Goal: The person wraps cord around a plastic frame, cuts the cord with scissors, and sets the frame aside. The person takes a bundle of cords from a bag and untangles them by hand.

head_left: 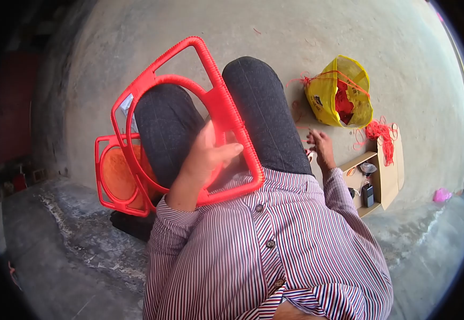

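A red frame (225, 106) with a round opening lies tilted across my lap, and its edges look wrapped in red cord. My left hand (208, 154) reaches through the frame, its thumb over the red side bar and its fingers closed round it. To the right of my lap, my right hand (321, 145) is raised above the floor beside an open cardboard box (360, 160). Its fingers are bent and partly apart, close to a thin red strand; whether they pinch it is too small to tell.
A yellow bag (322, 96) with red material inside stands at the right. Loose red cord (384, 133) lies between it and the box, which holds a black item (368, 195). More red frames with an orange disc (119, 173) are at the left. A pink bag (442, 195) lies far right.
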